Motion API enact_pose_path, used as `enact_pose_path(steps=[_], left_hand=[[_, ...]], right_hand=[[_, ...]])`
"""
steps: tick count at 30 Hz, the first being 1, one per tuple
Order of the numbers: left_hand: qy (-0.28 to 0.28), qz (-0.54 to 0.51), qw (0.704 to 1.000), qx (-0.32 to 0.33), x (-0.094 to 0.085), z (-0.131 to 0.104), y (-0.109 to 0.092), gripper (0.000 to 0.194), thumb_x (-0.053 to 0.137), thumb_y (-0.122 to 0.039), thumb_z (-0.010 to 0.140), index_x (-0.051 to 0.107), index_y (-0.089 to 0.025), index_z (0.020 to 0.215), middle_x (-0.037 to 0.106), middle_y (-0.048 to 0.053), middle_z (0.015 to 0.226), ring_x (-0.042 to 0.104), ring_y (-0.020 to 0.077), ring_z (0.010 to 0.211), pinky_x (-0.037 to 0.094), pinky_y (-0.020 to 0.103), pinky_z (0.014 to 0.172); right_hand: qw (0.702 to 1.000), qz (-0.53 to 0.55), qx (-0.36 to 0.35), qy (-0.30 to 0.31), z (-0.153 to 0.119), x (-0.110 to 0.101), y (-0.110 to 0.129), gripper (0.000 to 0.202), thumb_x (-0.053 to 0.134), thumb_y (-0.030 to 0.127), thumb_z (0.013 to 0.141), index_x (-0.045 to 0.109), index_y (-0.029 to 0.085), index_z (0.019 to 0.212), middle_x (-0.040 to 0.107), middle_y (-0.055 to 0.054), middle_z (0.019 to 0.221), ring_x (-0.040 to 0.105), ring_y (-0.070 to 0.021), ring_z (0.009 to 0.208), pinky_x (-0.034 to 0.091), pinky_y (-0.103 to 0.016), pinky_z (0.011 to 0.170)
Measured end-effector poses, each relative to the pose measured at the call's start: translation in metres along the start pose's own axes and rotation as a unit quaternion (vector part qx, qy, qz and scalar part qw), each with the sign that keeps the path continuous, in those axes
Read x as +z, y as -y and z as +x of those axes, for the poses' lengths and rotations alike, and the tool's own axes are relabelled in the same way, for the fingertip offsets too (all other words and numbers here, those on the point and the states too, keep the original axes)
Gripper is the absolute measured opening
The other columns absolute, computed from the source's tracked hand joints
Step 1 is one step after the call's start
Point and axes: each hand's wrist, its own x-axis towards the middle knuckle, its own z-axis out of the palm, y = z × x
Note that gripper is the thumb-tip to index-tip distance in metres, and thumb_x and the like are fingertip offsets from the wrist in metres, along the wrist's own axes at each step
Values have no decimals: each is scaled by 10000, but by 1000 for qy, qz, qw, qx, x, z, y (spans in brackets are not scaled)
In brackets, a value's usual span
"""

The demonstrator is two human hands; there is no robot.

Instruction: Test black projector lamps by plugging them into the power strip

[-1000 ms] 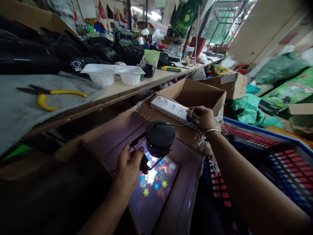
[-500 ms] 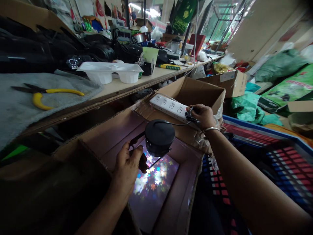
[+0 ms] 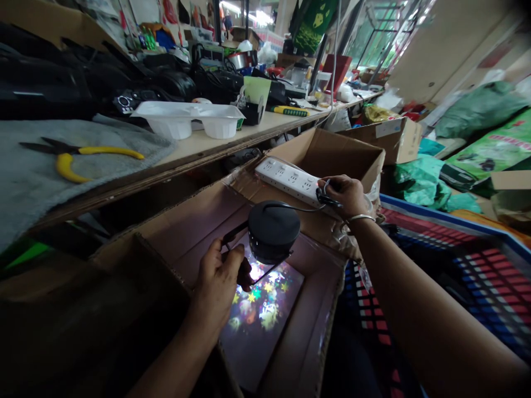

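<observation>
My left hand point(image 3: 222, 276) is closed on the bracket of a round black projector lamp point(image 3: 274, 229). The lamp faces down over an open cardboard box point(image 3: 311, 309) and throws coloured snowflake and figure patterns point(image 3: 259, 304) onto its bottom. From the lamp's back a black cord point(image 3: 296, 209) runs to a plug in my right hand point(image 3: 346, 193). That hand pinches the plug at the near end of a white power strip point(image 3: 286, 179) lying across the box's far edge. My fingers partly hide the plug, but the lamp is lit.
Yellow-handled pliers point(image 3: 83, 157) lie on a grey cloth on the workbench at left. White plastic trays point(image 3: 178, 117) stand near its edge. A blue and red plastic basket point(image 3: 448, 260) is at right, and another cardboard box point(image 3: 344, 152) sits behind the strip.
The projected pattern has changed, with more yellow and green snowflakes and a figure now showing. Both hands keep their grip and have hardly moved.
</observation>
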Motion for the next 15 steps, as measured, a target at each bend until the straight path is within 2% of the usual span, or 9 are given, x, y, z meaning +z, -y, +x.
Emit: enact_pose_path(steps=[15], left_hand=[[8, 3, 1000, 0, 1, 0, 1, 139, 566, -294, 734, 508, -215, 832, 473, -82, 463, 434, 109, 372, 376, 194, 303]], right_hand=[[1000, -12, -5, -2, 0, 1, 0, 224, 581, 304, 717, 719, 142, 789, 697, -112, 808, 634, -233, 731, 489, -343, 662]])
